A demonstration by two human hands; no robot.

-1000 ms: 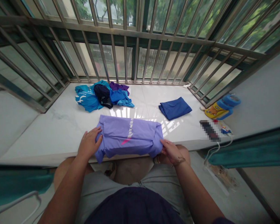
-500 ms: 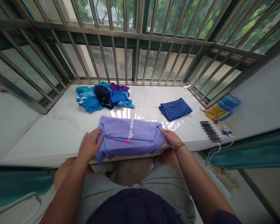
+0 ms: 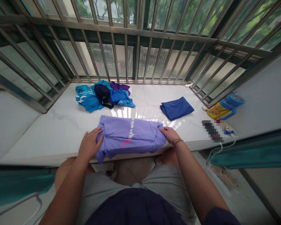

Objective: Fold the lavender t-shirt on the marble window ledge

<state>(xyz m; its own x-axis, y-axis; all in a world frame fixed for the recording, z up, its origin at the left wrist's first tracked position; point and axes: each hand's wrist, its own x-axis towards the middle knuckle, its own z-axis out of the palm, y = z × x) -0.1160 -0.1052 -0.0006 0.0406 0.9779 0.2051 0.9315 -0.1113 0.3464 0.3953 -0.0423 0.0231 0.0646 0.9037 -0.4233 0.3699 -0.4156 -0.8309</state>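
Observation:
A lavender T-shirt [image 3: 142, 134], partly folded into a wide band, lies along the front edge of the white ledge. White lettering and a pink mark show at its middle, and its lower edge hangs a little over the front. My left hand [image 3: 91, 142] grips the shirt's left end, its thumb on top of the cloth and its fingertips at the upper corner. At the right end, my right hand [image 3: 170, 134] pinches the upper corner between thumb and fingers. Some fingertips are hidden by the cloth.
Behind the shirt, a folded dark blue garment [image 3: 177, 108] lies to the right and a crumpled pile of blue, black and purple clothes [image 3: 105, 95] to the left. A blue and yellow bottle [image 3: 224, 106] stands by the right wall, near cables [image 3: 215, 153]. Metal bars [image 3: 126, 59] line the window.
My right hand has shifted very slightly on the shirt's right corner. The left hand and the folded shape stay almost the same, and the view has moved a little.

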